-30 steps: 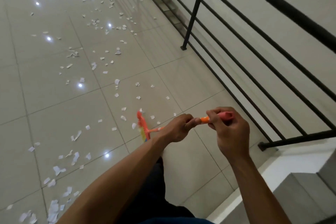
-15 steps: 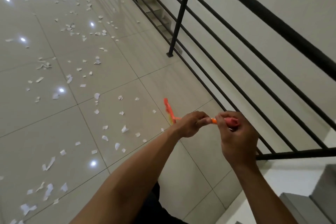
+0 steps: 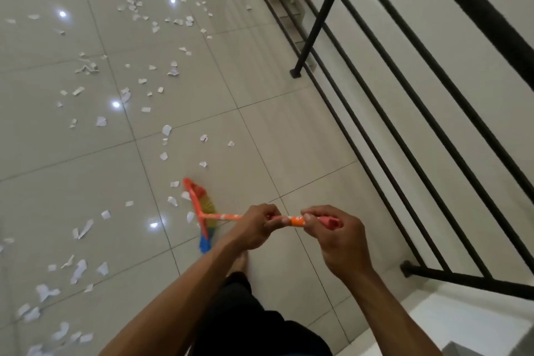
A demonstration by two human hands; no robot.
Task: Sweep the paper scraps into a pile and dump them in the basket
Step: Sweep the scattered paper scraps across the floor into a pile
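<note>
An orange broom (image 3: pixel 202 208) with multicoloured bristles rests head-down on the glossy tiled floor, just ahead of my feet. My left hand (image 3: pixel 254 228) grips its thin orange handle lower down. My right hand (image 3: pixel 332 237) is closed around the handle's pink top end. White paper scraps (image 3: pixel 166 130) lie scattered over the tiles to the left and far ahead, and a few lie right beside the broom head. No basket is in view.
A black metal railing (image 3: pixel 375 112) runs along the right side, with a staircase behind it and a post foot (image 3: pixel 296 73) on the floor. A white step edge (image 3: pixel 433 318) sits at the lower right. My dark shorts (image 3: pixel 248 324) show at the bottom.
The broom head has come down and leftward onto the floor among the near scraps. The view has tilted and shifted, while both hands keep their grip on the handle.
</note>
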